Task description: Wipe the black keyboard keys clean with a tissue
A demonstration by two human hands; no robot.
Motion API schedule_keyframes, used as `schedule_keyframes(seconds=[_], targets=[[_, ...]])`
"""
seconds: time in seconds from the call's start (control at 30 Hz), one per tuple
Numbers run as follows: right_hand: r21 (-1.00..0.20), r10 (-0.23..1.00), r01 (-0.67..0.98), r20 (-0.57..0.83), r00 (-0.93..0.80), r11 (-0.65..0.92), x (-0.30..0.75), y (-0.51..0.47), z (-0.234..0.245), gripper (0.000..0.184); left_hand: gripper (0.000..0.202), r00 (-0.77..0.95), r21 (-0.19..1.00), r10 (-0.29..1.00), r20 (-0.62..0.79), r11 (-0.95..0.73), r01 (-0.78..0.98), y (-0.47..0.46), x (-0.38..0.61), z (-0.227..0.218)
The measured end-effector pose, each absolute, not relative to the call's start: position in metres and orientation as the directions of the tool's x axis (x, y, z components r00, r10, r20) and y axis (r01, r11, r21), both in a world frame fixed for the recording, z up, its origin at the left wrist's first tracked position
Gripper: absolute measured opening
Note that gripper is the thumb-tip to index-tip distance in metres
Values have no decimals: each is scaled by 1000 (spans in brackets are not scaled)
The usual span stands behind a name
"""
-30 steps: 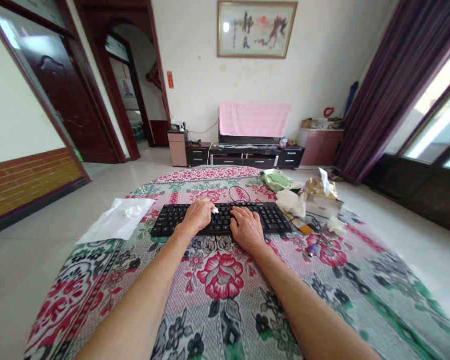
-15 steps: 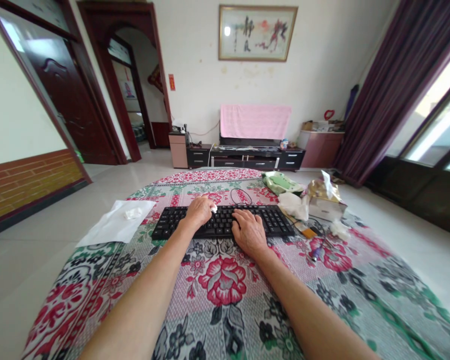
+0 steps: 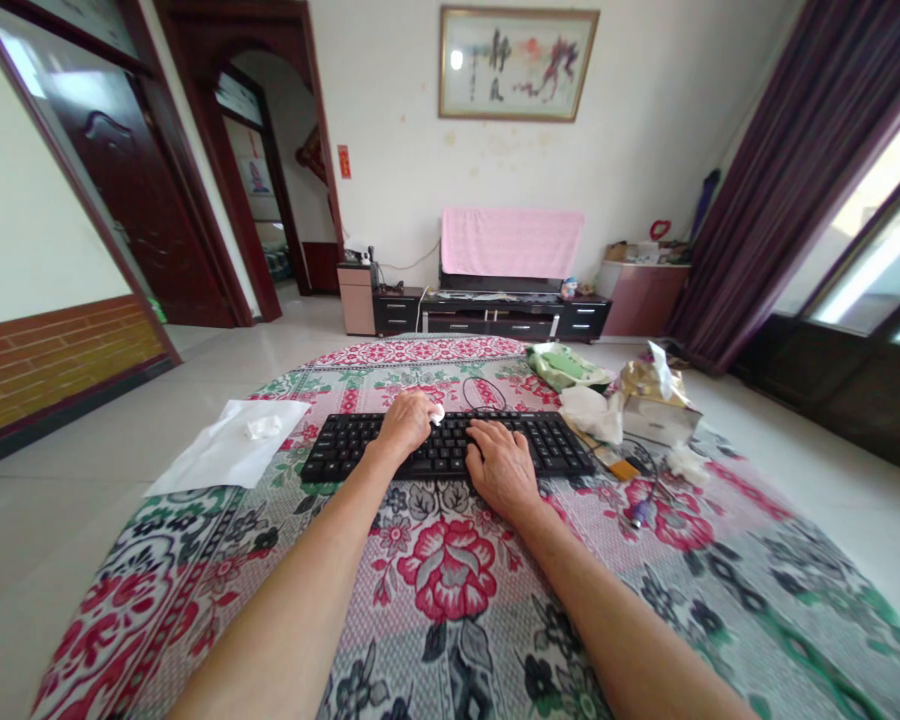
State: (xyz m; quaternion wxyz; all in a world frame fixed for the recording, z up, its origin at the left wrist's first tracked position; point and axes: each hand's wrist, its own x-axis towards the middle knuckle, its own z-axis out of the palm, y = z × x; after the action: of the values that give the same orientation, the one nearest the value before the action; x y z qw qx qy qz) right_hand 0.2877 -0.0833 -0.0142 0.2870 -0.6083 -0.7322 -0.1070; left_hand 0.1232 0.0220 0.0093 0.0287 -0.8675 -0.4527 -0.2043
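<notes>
A black keyboard [image 3: 450, 459] lies on the flowered tablecloth in front of me. Above its upper middle keys, my left hand [image 3: 405, 425] is closed on a small white wad [image 3: 437, 413], perhaps tissue or cotton, which pokes out past the fingertips. My right hand [image 3: 501, 466] lies palm down over the keys right of the middle, fingers stretched out, with the thumb near the front edge. Its palm hides part of the keyboard. A thin black cable [image 3: 484, 393] loops behind the keyboard.
White paper [image 3: 217, 455] with a crumpled piece [image 3: 262, 428] lies left. To the right are a tissue box [image 3: 656, 415], a white plastic bag [image 3: 592, 412], a green packet [image 3: 566, 366], an orange piece [image 3: 623, 470] and a purple cable plug [image 3: 639, 514]. A pink cloth [image 3: 511, 241] hangs beyond the table.
My left hand has shifted slightly to the right over the keys with the white wad. The right hand stays in place on the keyboard. The view has moved a little.
</notes>
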Motion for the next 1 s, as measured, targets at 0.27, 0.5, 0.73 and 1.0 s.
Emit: schedule_keyframes(seconds=[0.27,0.5,0.73,1.0], targets=[[-189,836,956,542,-91,226,288,-83,-16,31,36,305,223,908,286,-373,901,27,88,17],[-204,831,950,549,-88,236,288,-83,-16,32,35,273,216,920,280,-337,916,24,87,22],[-214,791,899,579,-198,382,275,-89,-11,33,35,311,252,909,276,-381,890,26,80,19],[-192,782,839,509,-358,509,263,-94,-10,33,37,305,244,881,361,-405,881,24,82,16]])
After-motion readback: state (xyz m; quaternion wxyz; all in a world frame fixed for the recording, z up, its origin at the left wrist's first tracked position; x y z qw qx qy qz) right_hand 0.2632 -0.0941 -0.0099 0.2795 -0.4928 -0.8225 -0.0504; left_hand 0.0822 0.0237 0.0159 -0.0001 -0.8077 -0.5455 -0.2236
